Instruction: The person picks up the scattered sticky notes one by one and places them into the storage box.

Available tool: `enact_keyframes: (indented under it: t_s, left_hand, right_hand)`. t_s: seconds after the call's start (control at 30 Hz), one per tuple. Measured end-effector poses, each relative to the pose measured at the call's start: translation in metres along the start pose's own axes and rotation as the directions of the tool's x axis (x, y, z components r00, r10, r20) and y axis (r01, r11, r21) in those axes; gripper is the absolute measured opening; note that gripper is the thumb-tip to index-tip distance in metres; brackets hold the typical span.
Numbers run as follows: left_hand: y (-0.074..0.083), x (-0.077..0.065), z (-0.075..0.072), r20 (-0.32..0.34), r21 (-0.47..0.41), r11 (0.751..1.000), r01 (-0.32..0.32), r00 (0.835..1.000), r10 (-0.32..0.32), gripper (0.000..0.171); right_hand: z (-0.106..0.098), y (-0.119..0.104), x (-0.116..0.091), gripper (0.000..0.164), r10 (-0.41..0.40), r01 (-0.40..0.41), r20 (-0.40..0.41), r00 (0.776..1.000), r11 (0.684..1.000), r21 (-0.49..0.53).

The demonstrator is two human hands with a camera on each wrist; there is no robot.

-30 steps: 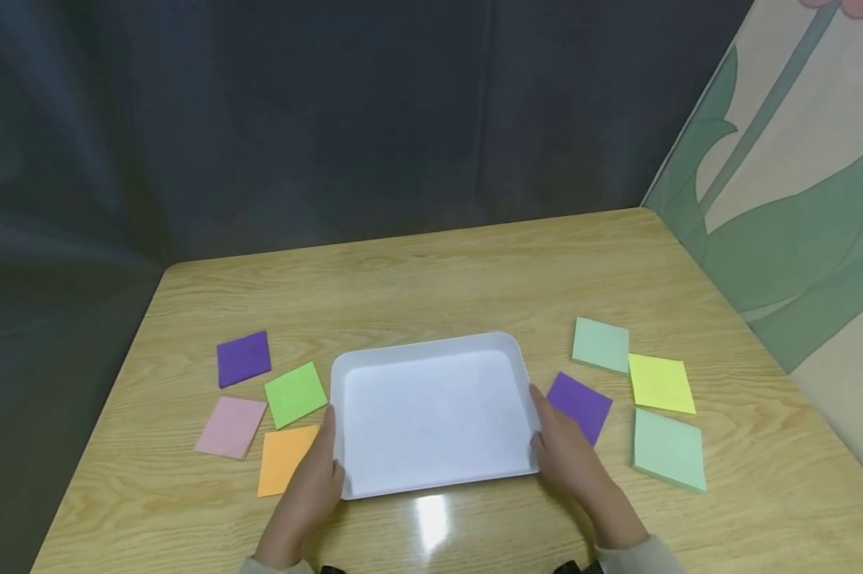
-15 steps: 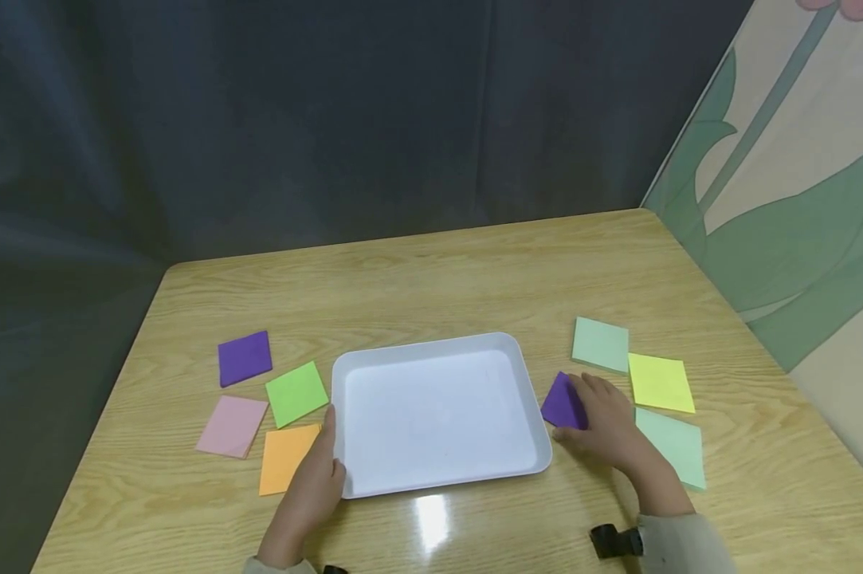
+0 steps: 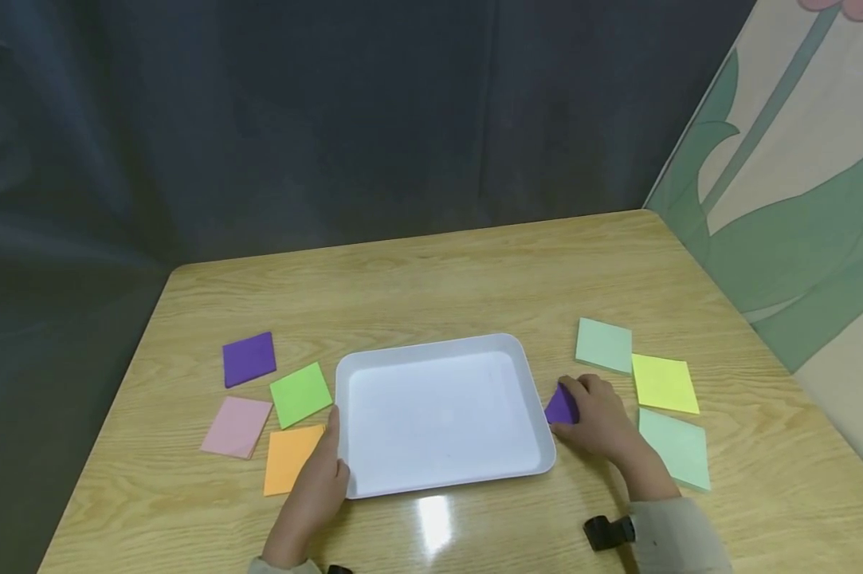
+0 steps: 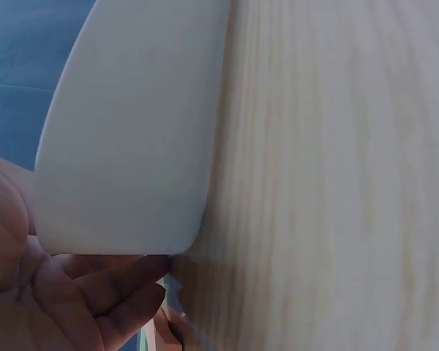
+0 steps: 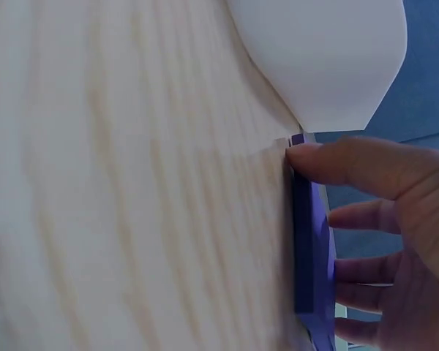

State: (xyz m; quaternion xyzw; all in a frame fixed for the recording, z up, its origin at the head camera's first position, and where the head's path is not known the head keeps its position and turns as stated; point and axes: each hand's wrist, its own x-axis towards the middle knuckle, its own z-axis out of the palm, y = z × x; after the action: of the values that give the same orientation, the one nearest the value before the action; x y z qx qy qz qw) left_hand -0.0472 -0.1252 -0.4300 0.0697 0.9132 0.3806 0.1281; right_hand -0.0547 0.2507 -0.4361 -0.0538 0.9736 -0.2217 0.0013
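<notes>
A shallow white tray point(image 3: 441, 422) lies in the middle of the wooden table in the head view. My left hand point(image 3: 320, 480) rests against its left wall near the front corner, fingers extended along the side. In the left wrist view, the fingers point(image 4: 121, 292) lie beside the white wall. My right hand point(image 3: 598, 421) grips a purple sticky note pad point(image 3: 562, 407) just right of the tray, partly covering it. The right wrist view shows the thumb at one edge of the purple pad point(image 5: 304, 234) and the other fingers spread across its top.
Left of the tray lie purple point(image 3: 249, 359), lime green point(image 3: 300, 395), pink point(image 3: 236, 427) and orange point(image 3: 291, 458) pads. On the right are two mint green pads point(image 3: 603, 345) and a yellow one point(image 3: 664, 384). A dark curtain point(image 3: 402, 119) hangs behind the table.
My right hand has left the tray's right side, moved right to the purple pad and closed its fingers on it. My left hand stays at the tray.
</notes>
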Motion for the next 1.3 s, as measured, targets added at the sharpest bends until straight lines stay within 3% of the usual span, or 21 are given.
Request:
enact_keyframes:
  t_s: [0.33, 0.87, 1.3]
  left_hand:
    - [0.001, 0.0, 0.0, 0.001, 0.002, 1.0, 0.007, 1.0, -0.007, 0.061]
    - [0.001, 0.0, -0.001, 0.013, -0.015, 1.0, 0.009, 1.0, -0.009, 0.061]
    - [-0.001, 0.0, -0.002, 0.003, -0.009, 1.0, -0.016, 1.0, 0.016, 0.061]
  right_hand:
    - [0.002, 0.002, 0.002, 0.051, -0.037, 0.032, -0.059, 0.998, 0.996, -0.087]
    - [0.0, -0.007, 0.006, 0.045, 0.018, -0.023, -0.03, 0.999, 0.983, -0.181]
    - [-0.009, -0.008, 0.004, 0.048, 0.079, -0.082, -0.048, 0.996, 0.995, -0.06]
